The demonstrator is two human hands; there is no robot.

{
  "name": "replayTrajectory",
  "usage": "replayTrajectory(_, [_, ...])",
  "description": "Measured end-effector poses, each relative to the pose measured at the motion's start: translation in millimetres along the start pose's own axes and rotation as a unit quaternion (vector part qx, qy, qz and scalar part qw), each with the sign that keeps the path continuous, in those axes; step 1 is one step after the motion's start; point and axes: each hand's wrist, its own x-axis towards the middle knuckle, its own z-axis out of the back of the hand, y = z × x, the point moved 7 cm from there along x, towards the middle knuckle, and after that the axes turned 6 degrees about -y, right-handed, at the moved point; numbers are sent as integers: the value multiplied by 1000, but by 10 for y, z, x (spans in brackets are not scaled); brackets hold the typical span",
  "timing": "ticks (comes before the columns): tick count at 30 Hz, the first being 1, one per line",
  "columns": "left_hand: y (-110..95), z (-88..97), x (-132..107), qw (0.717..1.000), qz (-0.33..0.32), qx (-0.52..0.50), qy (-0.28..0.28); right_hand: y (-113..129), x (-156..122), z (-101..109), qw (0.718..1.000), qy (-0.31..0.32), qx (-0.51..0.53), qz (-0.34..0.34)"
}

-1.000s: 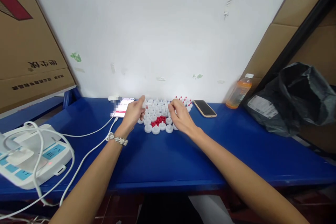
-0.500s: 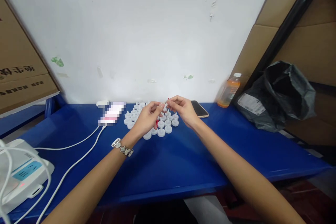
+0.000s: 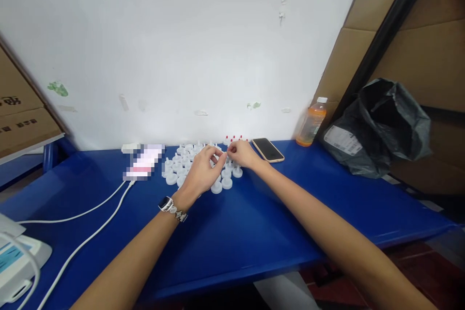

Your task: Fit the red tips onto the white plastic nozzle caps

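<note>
My left hand [image 3: 206, 170] is curled above a cluster of white plastic nozzle caps [image 3: 227, 183], its thumb stretched toward my right hand. With fingertips pinched together, my right hand [image 3: 241, 153] meets the left thumb over the right part of the cluster. Whatever lies between the fingertips is too small or hidden to name. Just behind my right hand stand several caps with red tips [image 3: 234, 137], near the wall. The other caps have bare white nozzles and mostly stand upright, some covered by my left hand.
A dark-screened phone [image 3: 269, 149] lies right of the caps; a blurred-out phone [image 3: 145, 162] with a white cable [image 3: 89, 238] lies left. An orange drink bottle [image 3: 311, 123] and black plastic bag [image 3: 374, 131] stand at right. A power strip [image 3: 27, 256] sits front left.
My right hand has come down slightly toward the caps, and the red tip seen at its fingers no longer shows there. Red-tipped caps behind it have come into sight. The view has shifted a little.
</note>
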Motion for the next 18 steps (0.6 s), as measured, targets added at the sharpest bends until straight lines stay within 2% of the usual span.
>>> replayTrajectory(3, [1, 50, 23, 999, -18, 37, -13, -28, 47, 90, 1000, -22, -10, -10])
replayTrajectory(6, [-1, 81, 38, 998, -35, 49, -16, -116, 121, 231, 989, -72, -120, -39])
replayTrajectory(8, [22, 90, 37, 998, -41, 49, -16, -155, 178, 230, 978, -60, -193, -49])
replayTrajectory(11, [88, 99, 33, 997, -44, 57, -13, -163, 240, 160, 975, -23, -216, -50])
replayTrajectory(14, [144, 126, 30, 997, -45, 65, -9, -95, 217, 188, 988, -50, -134, -52])
replayTrajectory(16, [160, 178, 22, 997, -44, 60, -12, -17, 135, 223, 995, -76, 7, -62])
replayTrajectory(18, [143, 251, -3, 997, -55, 55, -11, 99, 10, 202, 975, -72, 194, -74])
